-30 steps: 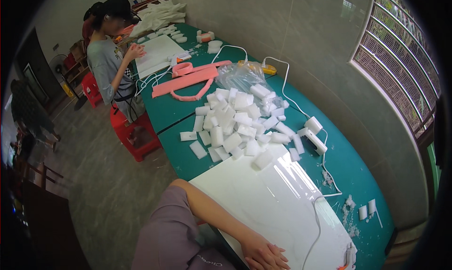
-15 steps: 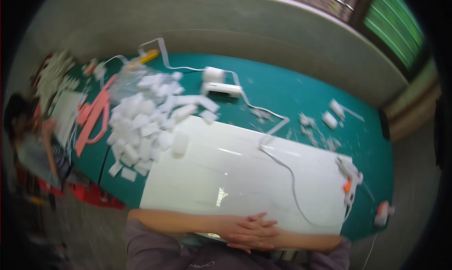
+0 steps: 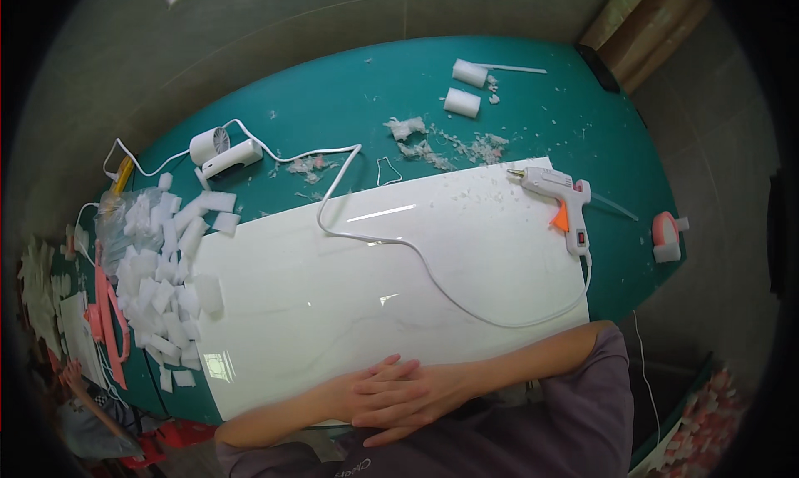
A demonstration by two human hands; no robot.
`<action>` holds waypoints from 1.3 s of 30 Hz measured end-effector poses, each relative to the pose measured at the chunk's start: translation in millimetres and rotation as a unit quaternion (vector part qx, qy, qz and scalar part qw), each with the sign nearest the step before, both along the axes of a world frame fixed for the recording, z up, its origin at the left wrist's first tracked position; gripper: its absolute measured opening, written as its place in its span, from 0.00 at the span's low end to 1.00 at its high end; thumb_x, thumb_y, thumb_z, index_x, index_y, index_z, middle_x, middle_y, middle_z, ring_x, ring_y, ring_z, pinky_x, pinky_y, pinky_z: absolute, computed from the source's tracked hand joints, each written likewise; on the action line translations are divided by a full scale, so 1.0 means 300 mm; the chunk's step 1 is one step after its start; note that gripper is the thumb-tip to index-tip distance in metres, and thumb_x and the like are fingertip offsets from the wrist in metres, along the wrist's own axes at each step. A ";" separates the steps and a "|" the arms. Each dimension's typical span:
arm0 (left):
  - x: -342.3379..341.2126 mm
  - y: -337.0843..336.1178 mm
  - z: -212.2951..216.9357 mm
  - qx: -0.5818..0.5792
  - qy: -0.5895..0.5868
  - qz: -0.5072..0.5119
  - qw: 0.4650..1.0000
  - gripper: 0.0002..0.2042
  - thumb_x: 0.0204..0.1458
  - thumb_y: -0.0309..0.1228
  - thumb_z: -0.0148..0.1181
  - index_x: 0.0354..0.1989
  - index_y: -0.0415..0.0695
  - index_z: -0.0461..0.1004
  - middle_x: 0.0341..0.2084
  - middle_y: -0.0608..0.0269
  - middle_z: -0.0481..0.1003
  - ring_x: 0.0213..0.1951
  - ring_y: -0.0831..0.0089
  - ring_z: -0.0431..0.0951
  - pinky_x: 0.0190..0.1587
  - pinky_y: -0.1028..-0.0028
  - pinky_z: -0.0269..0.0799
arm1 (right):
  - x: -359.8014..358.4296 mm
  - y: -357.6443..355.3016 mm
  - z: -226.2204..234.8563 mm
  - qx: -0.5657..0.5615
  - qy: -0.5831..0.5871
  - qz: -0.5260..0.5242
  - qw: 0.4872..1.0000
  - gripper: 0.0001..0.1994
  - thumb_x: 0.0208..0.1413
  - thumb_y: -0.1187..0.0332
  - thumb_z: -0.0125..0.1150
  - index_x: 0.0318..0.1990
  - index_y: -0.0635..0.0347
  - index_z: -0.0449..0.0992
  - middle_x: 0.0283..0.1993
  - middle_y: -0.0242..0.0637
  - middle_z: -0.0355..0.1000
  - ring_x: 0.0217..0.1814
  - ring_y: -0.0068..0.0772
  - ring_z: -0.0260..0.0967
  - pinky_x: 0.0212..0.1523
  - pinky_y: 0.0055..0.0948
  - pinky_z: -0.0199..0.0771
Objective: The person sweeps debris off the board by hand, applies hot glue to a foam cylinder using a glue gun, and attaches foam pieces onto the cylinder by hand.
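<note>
My left hand [image 3: 343,395] and my right hand [image 3: 426,390] rest together at the near edge of a glossy white board [image 3: 374,282]. Their fingers are interlaced, fairly straight and set apart, and neither hand holds anything. Parts of both palms are hidden by the overlap. At the board's far right corner lies a white glue gun [image 3: 545,181] with an orange trigger, a translucent glue stick [image 3: 616,208] showing behind it. Its white cord [image 3: 441,291] loops across the board, well beyond my hands.
White foam pieces [image 3: 171,324] pile up on the left, beside a pink strap-like item [image 3: 104,320]. A white fan-like device [image 3: 231,158] stands behind. Foam cylinders [image 3: 463,102] and glue scraps [image 3: 483,148] lie on the green table [image 3: 333,87]. Another person's hand [image 3: 71,373] shows far left.
My view has swung to the right, so the table and its things appear shifted left and the glue gun shows more clearly. My hands stay clasped.
</note>
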State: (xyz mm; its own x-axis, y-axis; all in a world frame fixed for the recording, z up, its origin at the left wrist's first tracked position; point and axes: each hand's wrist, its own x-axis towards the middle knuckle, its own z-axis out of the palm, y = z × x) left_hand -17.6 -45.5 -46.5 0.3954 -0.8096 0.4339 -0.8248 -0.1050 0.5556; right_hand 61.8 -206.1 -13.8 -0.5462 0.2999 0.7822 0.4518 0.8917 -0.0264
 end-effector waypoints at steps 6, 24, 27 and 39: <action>0.016 0.050 0.090 -0.172 -0.030 0.267 0.948 0.25 0.43 0.30 0.57 0.53 0.54 0.59 0.54 0.46 0.55 0.52 0.40 0.60 0.48 0.54 0.66 | 0.167 -0.036 0.154 -0.157 0.188 -0.565 0.788 0.24 0.42 0.71 0.56 0.52 0.57 0.63 0.58 0.43 0.56 0.57 0.46 0.55 0.51 0.43 0.57; 0.044 0.055 0.148 -0.068 0.057 0.332 0.939 0.23 0.40 0.30 0.57 0.48 0.43 0.63 0.52 0.46 0.59 0.55 0.45 0.57 0.52 0.57 0.60 | 0.379 -0.016 0.022 -0.250 0.065 -0.746 0.614 0.21 0.45 0.68 0.57 0.46 0.70 0.64 0.42 0.46 0.58 0.49 0.42 0.54 0.46 0.34 0.55; 0.048 0.053 0.154 -0.074 0.076 0.328 0.939 0.23 0.40 0.29 0.57 0.48 0.43 0.63 0.52 0.46 0.59 0.55 0.45 0.57 0.52 0.57 0.59 | 0.369 -0.015 0.027 -0.257 0.038 -0.755 0.602 0.21 0.44 0.67 0.57 0.45 0.72 0.64 0.42 0.45 0.60 0.49 0.41 0.56 0.45 0.33 0.57; 0.048 0.052 0.143 -0.089 0.115 0.327 0.934 0.21 0.39 0.28 0.57 0.46 0.41 0.64 0.50 0.49 0.62 0.53 0.49 0.60 0.51 0.59 0.60 | 0.297 -0.026 -0.009 -0.280 -0.119 -0.800 0.517 0.22 0.50 0.64 0.50 0.45 0.78 0.64 0.52 0.62 0.59 0.55 0.50 0.57 0.56 0.38 0.55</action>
State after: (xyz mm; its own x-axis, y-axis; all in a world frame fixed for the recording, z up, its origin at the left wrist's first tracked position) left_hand -3.2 -30.0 -3.5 0.8796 -0.2845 0.3812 -0.4727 -0.4336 0.7672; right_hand 150.9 -214.0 -16.5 0.6903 0.6605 0.2953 0.6499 -0.7454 0.1480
